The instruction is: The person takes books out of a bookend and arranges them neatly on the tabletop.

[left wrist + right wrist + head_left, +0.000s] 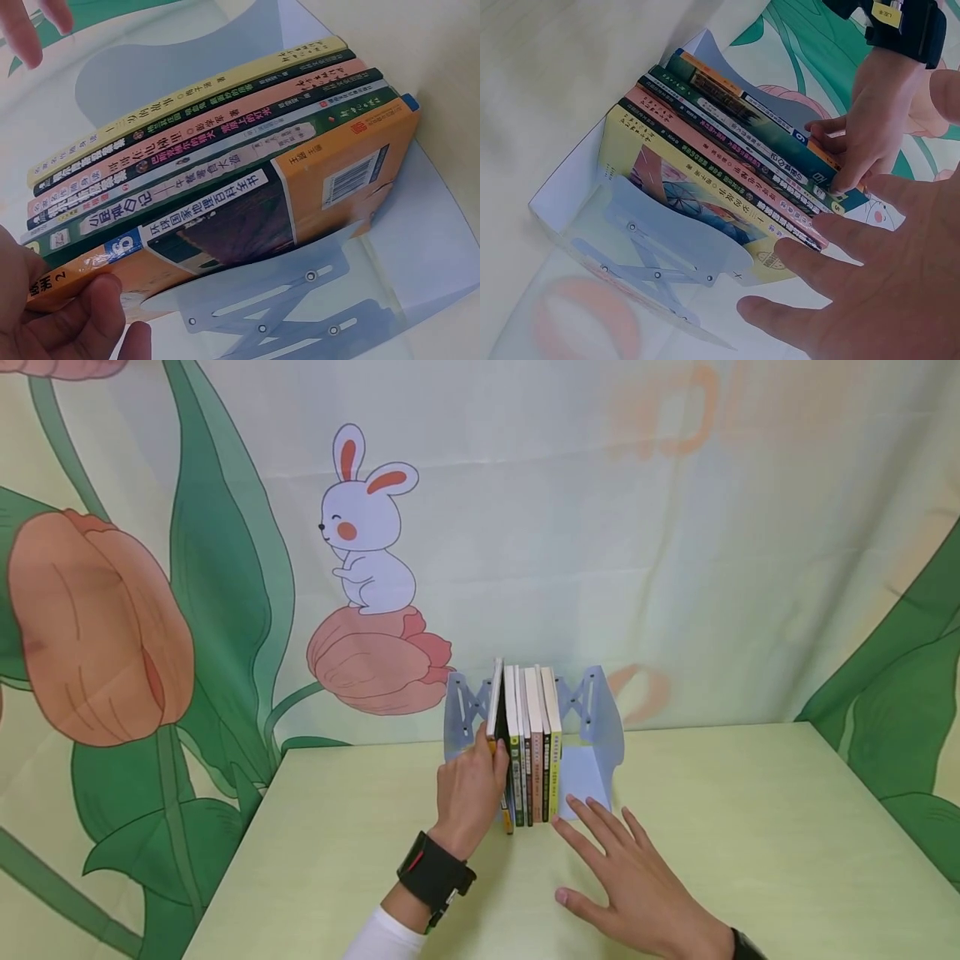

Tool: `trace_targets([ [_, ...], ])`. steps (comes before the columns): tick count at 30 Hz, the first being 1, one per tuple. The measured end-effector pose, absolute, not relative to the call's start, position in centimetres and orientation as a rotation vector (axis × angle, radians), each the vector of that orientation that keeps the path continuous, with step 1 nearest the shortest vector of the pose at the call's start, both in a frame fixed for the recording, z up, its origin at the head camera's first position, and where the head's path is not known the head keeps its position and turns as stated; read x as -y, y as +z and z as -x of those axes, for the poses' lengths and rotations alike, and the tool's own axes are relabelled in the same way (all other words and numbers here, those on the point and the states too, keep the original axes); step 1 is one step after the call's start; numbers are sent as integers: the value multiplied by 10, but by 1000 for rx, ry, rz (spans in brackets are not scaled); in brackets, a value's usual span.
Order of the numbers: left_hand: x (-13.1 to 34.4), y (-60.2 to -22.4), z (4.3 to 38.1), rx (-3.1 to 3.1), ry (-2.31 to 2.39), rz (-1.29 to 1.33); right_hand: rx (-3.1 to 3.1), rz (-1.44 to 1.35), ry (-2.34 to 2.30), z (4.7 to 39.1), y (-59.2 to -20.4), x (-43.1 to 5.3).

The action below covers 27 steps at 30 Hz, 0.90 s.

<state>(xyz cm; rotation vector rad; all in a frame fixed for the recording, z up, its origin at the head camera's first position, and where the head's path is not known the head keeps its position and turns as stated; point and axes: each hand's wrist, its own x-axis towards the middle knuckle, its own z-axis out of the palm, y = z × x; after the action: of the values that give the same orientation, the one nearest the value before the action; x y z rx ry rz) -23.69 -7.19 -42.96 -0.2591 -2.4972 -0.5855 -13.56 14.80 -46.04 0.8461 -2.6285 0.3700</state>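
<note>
My left hand (pixel 471 789) pinches the upper end of an orange-covered book (pixel 341 176) at the left end of a row. In the left wrist view the thumb and fingers lie on either side of its spine. This book leans slightly, with a dark gap between it and the green-spined book (pixel 206 180) beside it. Several more thin books stand upright to the right, ending with a yellow book (pixel 556 768). My right hand (pixel 637 881) has its fingers spread and holds nothing, close in front of the row's right end.
A light blue expandable book stand (pixel 606 718) with crisscross side bars carries the books. Its right side plate stands apart from the yellow book. Underneath is a pale green table (pixel 750 827). A curtain (pixel 525 527) printed with tulips and a rabbit hangs behind.
</note>
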Motion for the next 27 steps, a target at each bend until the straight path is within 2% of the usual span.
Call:
trace_targets([
  [27,73,-413,233,2455,-607,273,2617,-842,391,136,-450,-150],
])
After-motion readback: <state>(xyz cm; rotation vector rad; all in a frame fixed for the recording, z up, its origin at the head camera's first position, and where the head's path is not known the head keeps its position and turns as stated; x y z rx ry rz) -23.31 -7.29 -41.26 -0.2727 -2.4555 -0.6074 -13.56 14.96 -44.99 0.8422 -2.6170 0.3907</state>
